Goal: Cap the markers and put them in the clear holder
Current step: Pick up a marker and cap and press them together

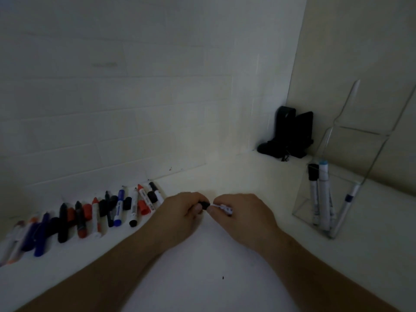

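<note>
1. A dark black upright object, its details unclear, stood in the far corner on the white tabletop.
2. Pale, faintly tiled walls met behind it.

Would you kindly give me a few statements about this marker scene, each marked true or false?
1. The left hand holds a black cap. True.
2. The right hand is empty. False: it holds a white marker.
3. The clear holder stands at the left. False: it stands at the right, by the wall.
4. The holder already has markers in it. True: several stand inside, one with a blue cap.
5. The loose markers lie in a row at the left. True.
6. The loose markers are all black. False: red and blue ones show too.
</note>
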